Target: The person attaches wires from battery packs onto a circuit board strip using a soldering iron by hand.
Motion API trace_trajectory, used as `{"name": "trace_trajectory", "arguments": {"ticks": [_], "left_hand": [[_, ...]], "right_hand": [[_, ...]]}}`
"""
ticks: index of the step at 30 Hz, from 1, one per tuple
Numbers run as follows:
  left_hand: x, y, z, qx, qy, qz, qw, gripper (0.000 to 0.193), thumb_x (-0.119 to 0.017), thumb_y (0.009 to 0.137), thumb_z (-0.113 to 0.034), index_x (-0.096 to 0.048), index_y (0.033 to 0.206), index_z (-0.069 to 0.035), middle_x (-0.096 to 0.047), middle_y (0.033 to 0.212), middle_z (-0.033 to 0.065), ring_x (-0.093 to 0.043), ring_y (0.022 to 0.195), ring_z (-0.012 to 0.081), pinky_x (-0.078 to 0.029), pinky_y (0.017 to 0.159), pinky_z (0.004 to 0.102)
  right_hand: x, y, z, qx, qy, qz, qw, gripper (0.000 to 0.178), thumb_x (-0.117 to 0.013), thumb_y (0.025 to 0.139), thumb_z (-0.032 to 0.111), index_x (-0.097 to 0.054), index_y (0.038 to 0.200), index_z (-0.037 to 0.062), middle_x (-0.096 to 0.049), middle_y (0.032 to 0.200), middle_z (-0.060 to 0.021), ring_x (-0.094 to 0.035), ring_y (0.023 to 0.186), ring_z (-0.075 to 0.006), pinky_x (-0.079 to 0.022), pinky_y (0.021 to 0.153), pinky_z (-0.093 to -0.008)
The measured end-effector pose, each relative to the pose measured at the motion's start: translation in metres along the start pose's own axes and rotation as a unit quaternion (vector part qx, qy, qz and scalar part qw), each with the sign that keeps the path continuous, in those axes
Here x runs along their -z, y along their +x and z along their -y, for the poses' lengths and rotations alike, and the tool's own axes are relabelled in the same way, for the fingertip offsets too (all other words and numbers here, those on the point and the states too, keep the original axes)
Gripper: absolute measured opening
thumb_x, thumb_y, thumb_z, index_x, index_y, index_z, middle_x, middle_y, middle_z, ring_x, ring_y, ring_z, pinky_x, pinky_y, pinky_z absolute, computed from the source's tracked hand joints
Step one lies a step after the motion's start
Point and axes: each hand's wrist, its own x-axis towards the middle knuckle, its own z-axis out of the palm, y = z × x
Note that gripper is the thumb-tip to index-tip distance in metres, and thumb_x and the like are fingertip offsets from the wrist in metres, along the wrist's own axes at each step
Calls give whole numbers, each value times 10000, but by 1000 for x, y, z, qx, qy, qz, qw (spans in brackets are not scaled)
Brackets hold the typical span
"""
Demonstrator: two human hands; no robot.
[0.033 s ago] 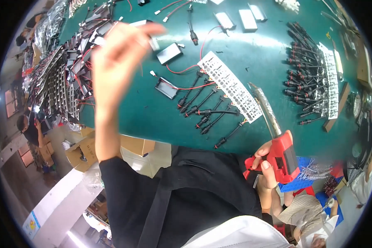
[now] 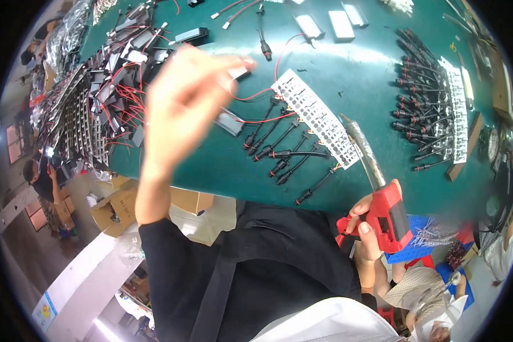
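Observation:
My left hand (image 2: 185,108) hovers over the left part of the green table, smeared by motion. Its fingertips are over a small grey box with red wires, mostly covered by the hand; whether they hold anything I cannot tell. My right hand (image 2: 368,231) grips a red soldering gun (image 2: 391,218) at the table's front edge. The gun's long metal tip points up beside the lower end of a white perforated strip (image 2: 319,117). Black cables with connectors (image 2: 279,154) run from the strip's left side, and red wires lead from it to small grey boxes (image 2: 229,122).
At the left lies a tangled heap of grey boxes and red wires (image 2: 125,85). Another white strip with black cables (image 2: 453,114) lies at the right beside a wooden bar (image 2: 466,145). Several light boxes (image 2: 341,25) are at the back. A blue basket (image 2: 407,251) stands below the right edge.
My left hand has moved right and slightly nearer, covering the small grey box and uncovering part of the heap. My right hand and the soldering gun stay nearly still.

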Motion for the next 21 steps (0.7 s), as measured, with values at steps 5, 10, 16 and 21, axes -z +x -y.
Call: {"name": "trace_trajectory", "arguments": {"ticks": [5,10,16,21], "left_hand": [[-65,-38,-39,187,-167,88,964,164,-697,750,23,-648,889,-48,-532,738,-17,-440,563,51,-365,497,202],[-94,-48,-27,86,-69,31,993,173,-689,749,20,-662,900,-62,-570,758,22,-446,531,98,-366,471,232],[-101,-50,-22,57,-45,27,997,184,-696,739,31,-659,899,-52,-577,754,29,-492,536,110,-404,470,247],[-100,-53,-21,38,-29,32,998,205,-701,727,44,-652,905,-44,-578,745,39,-515,543,126,-416,475,251]], "right_hand": [[4,-4,-4,-18,-7,57,998,828,-673,803,99,-162,1446,-8,-618,942,-170,-619,680,-208,-532,610,-297],[7,-8,-8,-43,-20,60,997,829,-673,804,96,-160,1446,-12,-624,909,-159,-617,689,-204,-534,611,-303],[7,-6,-9,-63,-33,52,996,797,-656,800,66,-190,1439,-31,-628,865,-140,-613,709,-193,-538,615,-301],[7,-6,-10,-81,-44,51,994,768,-629,798,37,-208,1436,-42,-629,863,-136,-611,713,-185,-536,605,-286]]}}
